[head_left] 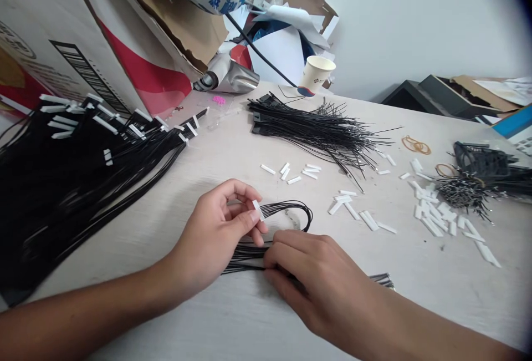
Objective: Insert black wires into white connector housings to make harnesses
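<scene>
Pinched between the thumb and fingers of my left hand (220, 228) is a white connector housing (258, 210). Thin black wires (291, 204) run out of it to the right and curl back in a loop toward my right hand (320, 272). That hand is closed over the bundle of black wires, its fingertips partly hidden. More of the wires (243, 258) show on the table left of my right fingers, below the connector. Metal-tipped wire ends (383, 280) stick out beyond my right wrist.
Finished-looking black cables with white connectors (103, 122) pile up at left. Black wire bundles (307, 128) lie ahead. Loose white housings (432, 211) are scattered at right, near rubber bands (415, 145) and another wire bundle (465, 189). A paper cup (316, 75) and cardboard boxes (137, 45) stand behind.
</scene>
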Motion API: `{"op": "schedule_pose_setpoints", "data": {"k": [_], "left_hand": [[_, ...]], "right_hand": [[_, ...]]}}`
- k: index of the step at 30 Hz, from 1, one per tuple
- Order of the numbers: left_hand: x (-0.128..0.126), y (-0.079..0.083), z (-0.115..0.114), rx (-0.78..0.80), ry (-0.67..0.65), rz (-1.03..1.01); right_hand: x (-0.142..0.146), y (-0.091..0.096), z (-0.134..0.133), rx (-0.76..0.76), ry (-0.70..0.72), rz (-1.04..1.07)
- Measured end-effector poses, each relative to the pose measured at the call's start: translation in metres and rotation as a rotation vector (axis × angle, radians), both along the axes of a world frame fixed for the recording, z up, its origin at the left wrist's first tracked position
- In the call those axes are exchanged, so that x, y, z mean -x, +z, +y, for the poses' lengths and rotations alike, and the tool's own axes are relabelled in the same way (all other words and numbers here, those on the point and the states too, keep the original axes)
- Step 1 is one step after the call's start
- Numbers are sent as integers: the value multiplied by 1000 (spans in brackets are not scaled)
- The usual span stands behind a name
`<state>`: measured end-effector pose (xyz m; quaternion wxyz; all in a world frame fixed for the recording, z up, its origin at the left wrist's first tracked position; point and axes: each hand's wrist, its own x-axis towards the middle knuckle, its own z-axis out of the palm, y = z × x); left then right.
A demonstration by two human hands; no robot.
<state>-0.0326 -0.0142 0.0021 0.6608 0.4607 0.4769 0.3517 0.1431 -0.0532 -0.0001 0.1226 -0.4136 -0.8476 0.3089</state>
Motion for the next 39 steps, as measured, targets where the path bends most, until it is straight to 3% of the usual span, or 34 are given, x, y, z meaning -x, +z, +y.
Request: {"op": "schedule_pose_setpoints", "data": {"k": [10,15,18,21,23,26,32,35,39], "left_hand": [[-1,0,3,-6,-28,-10],[0,0,2,-12,-25,4],[1,-1,2,-9,-17,13],[2,-1,3,-3,-11,24],[2,-1,3,-1,-15,24],[2,-1,4,9,-26,29],[3,-1,3,-2,-22,52],[3,0,3,-6,-22,63],[1,1,5,-20,-34,80]], "right_hand": [[1,1,-1,-76,-10,44],[-1,9,-1,-34,-47,76],[-13,26,8,209,-22,140],[-37,43,23,716,188,227],[-54,49,31,895,267,353],[-73,53,37,788,237,580],[-77,47,36,173,-150,861],[-68,38,37,121,-181,975],[-52,22,40,99,-279,839]]}}
